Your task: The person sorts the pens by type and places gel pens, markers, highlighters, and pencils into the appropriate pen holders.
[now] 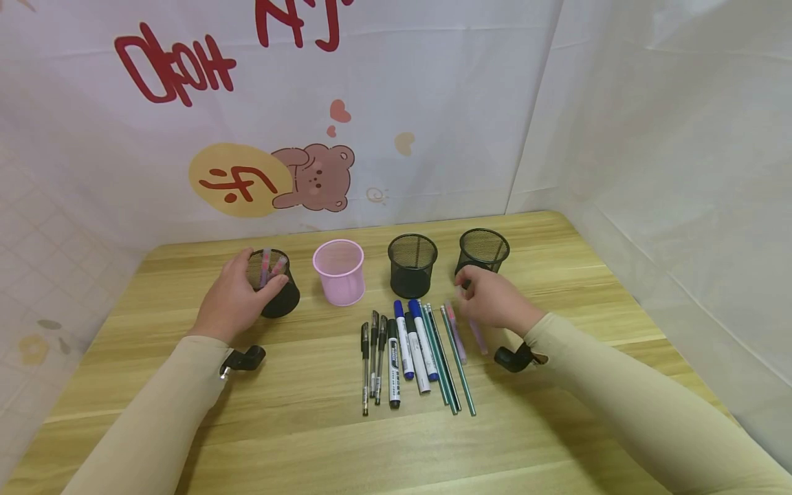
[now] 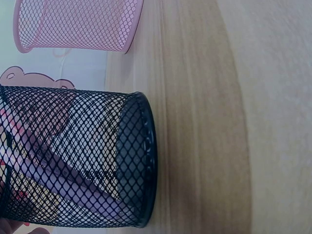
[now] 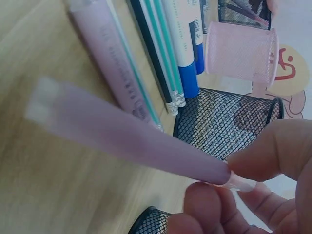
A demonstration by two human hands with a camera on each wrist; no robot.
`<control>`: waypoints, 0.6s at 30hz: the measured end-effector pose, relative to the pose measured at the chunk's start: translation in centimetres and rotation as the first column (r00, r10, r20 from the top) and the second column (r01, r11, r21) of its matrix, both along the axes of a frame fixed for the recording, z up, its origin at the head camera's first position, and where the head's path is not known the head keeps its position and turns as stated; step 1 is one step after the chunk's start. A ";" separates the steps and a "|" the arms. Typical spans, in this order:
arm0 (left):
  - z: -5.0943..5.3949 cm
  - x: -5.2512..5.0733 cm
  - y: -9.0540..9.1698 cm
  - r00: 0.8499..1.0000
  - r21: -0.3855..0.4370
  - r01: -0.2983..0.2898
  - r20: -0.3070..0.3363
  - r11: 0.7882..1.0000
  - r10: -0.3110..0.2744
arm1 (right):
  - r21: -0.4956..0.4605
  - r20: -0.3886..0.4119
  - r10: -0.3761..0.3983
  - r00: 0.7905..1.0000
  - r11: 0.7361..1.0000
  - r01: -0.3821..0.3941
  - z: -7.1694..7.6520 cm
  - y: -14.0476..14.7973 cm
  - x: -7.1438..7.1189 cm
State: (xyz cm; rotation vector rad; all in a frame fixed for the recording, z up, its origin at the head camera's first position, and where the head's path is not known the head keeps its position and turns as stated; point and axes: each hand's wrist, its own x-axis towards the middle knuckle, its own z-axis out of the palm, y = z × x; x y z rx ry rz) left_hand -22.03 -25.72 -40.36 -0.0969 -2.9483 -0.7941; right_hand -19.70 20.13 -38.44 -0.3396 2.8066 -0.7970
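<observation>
My left hand [image 1: 230, 300] grips the rim of the leftmost black mesh pen cup [image 1: 283, 302], thumb toward the near side. Two purple highlighters [image 1: 266, 267] lean inside that cup; through the mesh in the left wrist view they lie at a slant. My right hand [image 1: 498, 301] pinches another purple highlighter [image 3: 131, 134] by its clear end between thumb and fingers, and its body slants down over the table. Below it, one more purple highlighter [image 3: 109, 56] lies beside a green pencil [image 1: 459, 363]. Behind the right hand stands the rightmost black mesh cup [image 1: 485, 249], partly hidden.
A pink mesh cup [image 1: 343, 283] and another black mesh cup [image 1: 411, 275] stand between the outer cups. In front lie black pens [image 1: 374, 357], black and blue markers [image 1: 405, 344] and green pencils [image 1: 439, 357]. A printed cloth backdrop [image 1: 445, 137] rises behind the wooden table [image 1: 297, 426].
</observation>
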 end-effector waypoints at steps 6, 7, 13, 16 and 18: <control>0.1 0.0 0.1 1.000 -0.002 -0.004 0.004 1.000 0.004 | -0.111 -0.044 -0.015 0.999 0.994 0.010 0.5 -0.2 0.0; 0.1 0.0 0.1 1.000 -0.002 -0.004 0.005 1.000 0.004 | -0.128 -0.052 -0.018 0.998 0.992 0.012 0.5 -0.3 0.0; 0.1 0.0 0.1 1.000 -0.002 -0.006 0.009 1.000 0.006 | -0.234 -0.100 -0.034 0.994 0.972 0.010 0.7 -0.6 0.0; 0.1 0.0 0.1 1.000 -0.004 -0.005 0.008 1.000 0.005 | -0.284 -0.124 -0.043 0.991 0.959 0.006 0.7 -0.7 -0.1; 0.1 0.0 0.1 1.000 -0.003 -0.003 0.008 1.000 0.003 | -0.313 -0.138 -0.049 0.989 0.950 0.004 0.8 -0.9 -0.1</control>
